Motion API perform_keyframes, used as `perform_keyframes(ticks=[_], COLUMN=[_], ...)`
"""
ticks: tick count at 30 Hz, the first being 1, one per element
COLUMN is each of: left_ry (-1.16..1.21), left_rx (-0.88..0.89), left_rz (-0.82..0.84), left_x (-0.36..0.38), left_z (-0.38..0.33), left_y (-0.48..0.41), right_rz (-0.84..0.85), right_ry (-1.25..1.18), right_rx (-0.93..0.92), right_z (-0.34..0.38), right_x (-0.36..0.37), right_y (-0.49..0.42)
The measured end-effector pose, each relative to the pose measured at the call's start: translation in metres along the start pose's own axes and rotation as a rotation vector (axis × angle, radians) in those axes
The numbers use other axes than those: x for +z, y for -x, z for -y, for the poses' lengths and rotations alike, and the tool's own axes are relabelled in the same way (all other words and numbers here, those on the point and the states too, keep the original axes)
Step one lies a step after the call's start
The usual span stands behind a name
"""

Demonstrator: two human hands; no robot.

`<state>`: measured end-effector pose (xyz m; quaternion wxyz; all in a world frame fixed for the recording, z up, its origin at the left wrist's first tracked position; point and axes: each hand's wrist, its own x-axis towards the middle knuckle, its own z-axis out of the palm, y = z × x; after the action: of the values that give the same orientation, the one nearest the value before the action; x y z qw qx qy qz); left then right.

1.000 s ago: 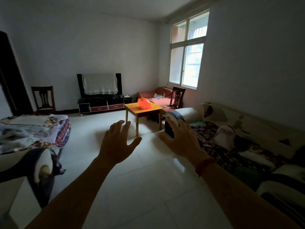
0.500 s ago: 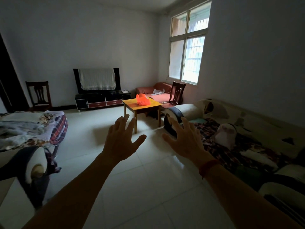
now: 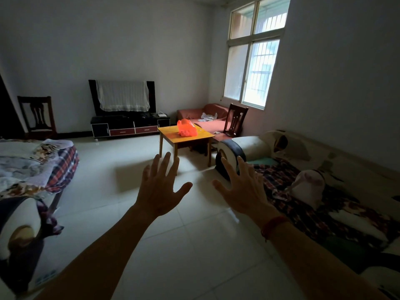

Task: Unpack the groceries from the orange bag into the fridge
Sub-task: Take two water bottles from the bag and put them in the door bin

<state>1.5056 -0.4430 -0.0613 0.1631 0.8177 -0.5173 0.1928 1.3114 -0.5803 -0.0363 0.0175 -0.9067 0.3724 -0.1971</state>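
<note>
**Unpacking not yet begun: the bag sits across the room**

The orange bag (image 3: 187, 128) rests on top of the small yellow table (image 3: 173, 138) at the far side of the room, near the table's back edge and closed up as far as can be told from here (its contents are not visible at this range). Nothing lies beside it on the tabletop that looks like a grocery item taken out.

Both arms reach forward over the pale tiled floor (image 3: 173, 245). The left hand (image 3: 159, 192) is spread wide, fingers apart, palm facing away, holding nothing. The right hand (image 3: 243, 191), with a red band at the wrist, is likewise splayed and empty. The two hands are apart from each other and well apart from the bag, with open floor between them and the table.

No fridge appears anywhere in view; the room shows a covered television on a low cabinet (image 3: 129, 126), a wooden chair (image 3: 236, 120) by the window, and a sofa (image 3: 324, 180) along the right wall.

Judging from this, none of the task is done: the bag has yet to be reached, picked up or opened, the fridge has yet to be found, and every item remains to be moved.
</note>
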Motion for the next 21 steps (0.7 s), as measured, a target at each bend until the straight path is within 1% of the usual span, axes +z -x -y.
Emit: perform_keyframes(ticks=[5,12,21], left_ry=[0.035,0.03,0.015], left_rx=[-0.014,0.001,0.004], left_rz=[0.035,0.059,0.073], left_x=[0.047,0.101,0.2], left_z=[0.036,0.07,0.102], left_y=[-0.082,-0.178,-0.319], right_rz=[0.041,0.027,0.009], right_ry=[0.017,0.025,0.032], right_rx=[0.005,0.002,-0.027], right_z=[-0.002,-0.017,-0.071], right_x=[0.031,0.079,0.167], right_y=[-0.089,-0.2,-0.366])
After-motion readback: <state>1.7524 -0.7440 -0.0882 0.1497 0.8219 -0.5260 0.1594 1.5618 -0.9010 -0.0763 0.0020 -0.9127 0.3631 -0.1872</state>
